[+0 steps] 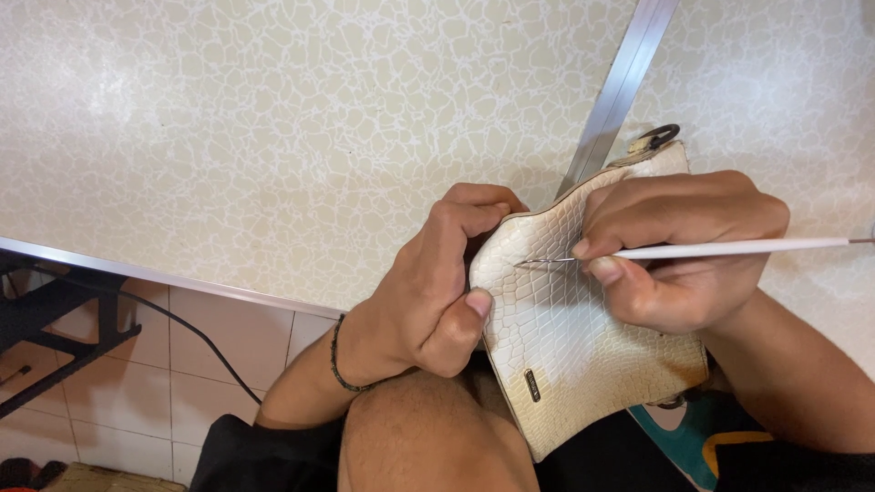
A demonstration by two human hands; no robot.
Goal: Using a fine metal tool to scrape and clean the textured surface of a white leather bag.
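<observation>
Two hands at work over one pale handbag, scale-embossed leather, cream fading to tan at its lower edge. Bag rests on the person's bare knee, top edge leaning against the table's front.

Left hand: closed on the bag's left edge, thumb pressed flat on the front face, fingers curled behind the rim. Beaded bracelet on that wrist.

Right hand: pinched around a thin white brush, handle running out to the right, fine dark tip touching the leather near the upper left corner, just beside the left fingers.

Table: cream crackle-pattern top, broad bare stretch to the left and above the hands. Metal strip runs diagonally across it, ending behind the bag. Metal trim along the near edge.

Below the edge, left: tiled floor, a black cable and a black frame. Small dark ring shows at the bag's top.
</observation>
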